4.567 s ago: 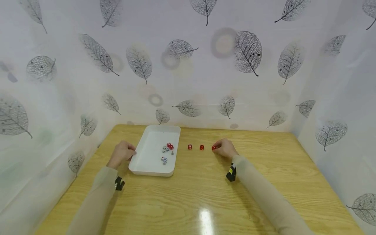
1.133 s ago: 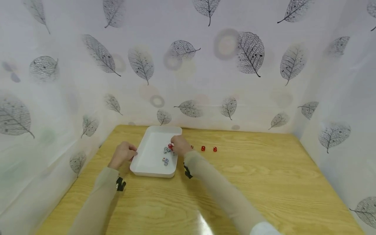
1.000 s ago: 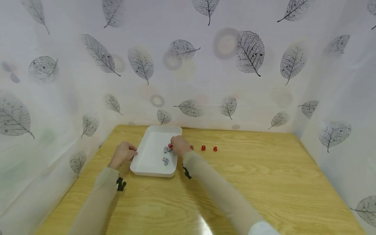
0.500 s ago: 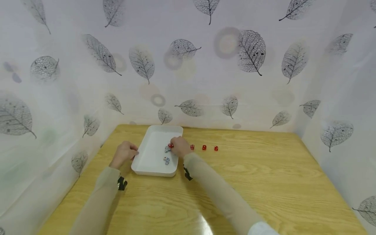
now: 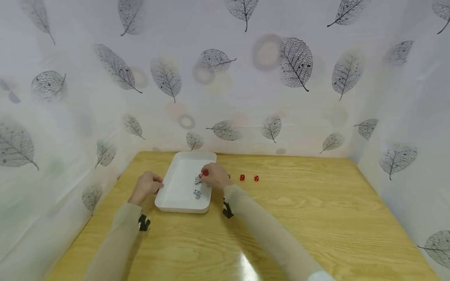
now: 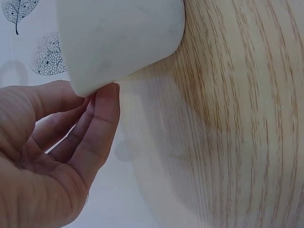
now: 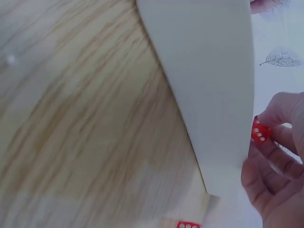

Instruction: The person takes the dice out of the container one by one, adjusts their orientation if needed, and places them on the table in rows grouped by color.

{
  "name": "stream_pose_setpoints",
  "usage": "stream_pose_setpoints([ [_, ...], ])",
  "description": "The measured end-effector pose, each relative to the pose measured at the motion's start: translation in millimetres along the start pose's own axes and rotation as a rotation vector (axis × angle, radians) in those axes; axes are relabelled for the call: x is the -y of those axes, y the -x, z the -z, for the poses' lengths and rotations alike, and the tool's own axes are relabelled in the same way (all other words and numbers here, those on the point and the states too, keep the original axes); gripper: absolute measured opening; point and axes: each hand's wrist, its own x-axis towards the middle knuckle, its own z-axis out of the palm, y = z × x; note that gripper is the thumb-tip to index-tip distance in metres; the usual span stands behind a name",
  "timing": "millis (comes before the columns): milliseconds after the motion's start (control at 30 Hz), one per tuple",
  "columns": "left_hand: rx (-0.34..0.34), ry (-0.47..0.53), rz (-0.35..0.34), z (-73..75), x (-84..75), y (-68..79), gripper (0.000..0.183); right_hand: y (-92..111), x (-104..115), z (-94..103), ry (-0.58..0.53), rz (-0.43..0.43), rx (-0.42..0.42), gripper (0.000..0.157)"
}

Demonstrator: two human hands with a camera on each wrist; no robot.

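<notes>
A shallow white tray (image 5: 177, 187) stands on the table's left part. My left hand (image 5: 145, 187) pinches its left rim, the thumb above and the fingers beneath in the left wrist view. Over the tray's right side, my right hand (image 5: 217, 176) holds a red die (image 7: 260, 129) between thumb and fingers. A second red die (image 5: 201, 175) shows beside the fingertips. Below it lie white dice (image 5: 197, 180), partly covered by the hand. More white dice (image 5: 197, 194) sit together nearer the tray's front.
Right of the tray, three red dice stand in a spaced row: one (image 5: 229, 176) partly behind my right hand, a middle one (image 5: 242, 177) and an outer one (image 5: 256, 178). Leaf-print sheeting (image 5: 225, 97) borders the wooden table (image 5: 316, 218) at back and sides.
My right hand has let go of the outermost red die on the table and moved left to the tray, where it has taken hold of another red die. The left hand stays at the rim.
</notes>
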Motion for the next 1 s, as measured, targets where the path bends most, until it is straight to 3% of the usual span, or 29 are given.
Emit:
stream_pose_setpoints([
  [400,-0.006,0.011,0.008,-0.8,2.9,2.6,0.023,19.9,-13.5,9.6,-0.134,0.026,-0.056,0.028],
  [800,0.001,0.022,0.002,-2.6,1.8,1.5,0.021,45.7,-27.1,18.2,-0.32,0.073,-0.019,0.026],
  [1000,0.011,0.035,0.024,-3.0,1.3,0.2,0.024,59.1,-38.8,21.9,-0.324,0.074,-0.039,0.023],
])
